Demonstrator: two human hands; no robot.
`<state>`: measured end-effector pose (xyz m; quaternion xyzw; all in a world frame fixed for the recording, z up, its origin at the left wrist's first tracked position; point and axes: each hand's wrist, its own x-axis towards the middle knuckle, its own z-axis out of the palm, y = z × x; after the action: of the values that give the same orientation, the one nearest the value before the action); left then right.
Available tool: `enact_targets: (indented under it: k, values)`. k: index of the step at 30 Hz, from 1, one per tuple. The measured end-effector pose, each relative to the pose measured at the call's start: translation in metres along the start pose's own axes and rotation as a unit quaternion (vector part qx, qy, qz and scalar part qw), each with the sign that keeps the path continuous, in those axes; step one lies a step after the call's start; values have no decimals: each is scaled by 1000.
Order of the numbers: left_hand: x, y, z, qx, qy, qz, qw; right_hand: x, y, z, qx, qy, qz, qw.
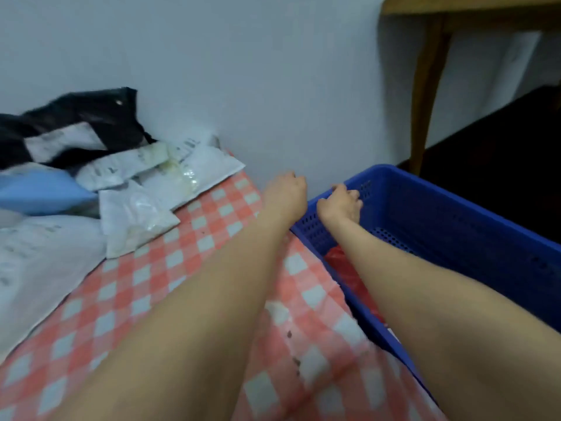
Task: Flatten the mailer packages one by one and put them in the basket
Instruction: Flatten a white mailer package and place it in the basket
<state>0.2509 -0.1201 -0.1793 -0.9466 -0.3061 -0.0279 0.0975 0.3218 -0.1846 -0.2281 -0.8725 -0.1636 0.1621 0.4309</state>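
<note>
The blue perforated basket (455, 214) stands at the right, against the checkered table's edge. Something red (349, 268) lies in its bottom, partly hidden by my right forearm. My right hand (341, 203) curls over the basket's far-left rim. My left hand (285, 192) is just left of that rim, close to the wall, with its fingers curled and nothing visible in them. A heap of crumpled white mailer packages (158, 183) lies at the table's back left, with a black one (82, 120) and a light blue one (39, 189) among them.
The table has a red-and-white checkered cloth (158, 293). A large white mailer (33, 262) lies at the left edge. A plain wall rises behind. A wooden table leg (425, 95) stands at the upper right over dark floor.
</note>
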Motion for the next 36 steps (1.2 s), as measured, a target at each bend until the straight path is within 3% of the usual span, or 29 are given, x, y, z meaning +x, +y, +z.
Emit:
enact_targets:
  k: [6, 10, 21, 29, 36]
  values:
    - [-59, -86, -38, 2, 62, -93, 994, -59, -91, 15, -19, 1, -137, 990]
    - [-93, -124, -53, -4, 66, -135, 989, -94, -123, 31, -23, -21, -173, 984]
    - [-160, -219, -49, -68, 55, -252, 964, -161, -178, 97, -61, -91, -223, 969]
    - [-136, -272, -30, -224, 57, -358, 905, -140, -204, 154, -88, -175, -225, 955]
    - [-104, -285, -25, -265, 33, -372, 889, -118, -211, 176, -56, -211, -204, 954]
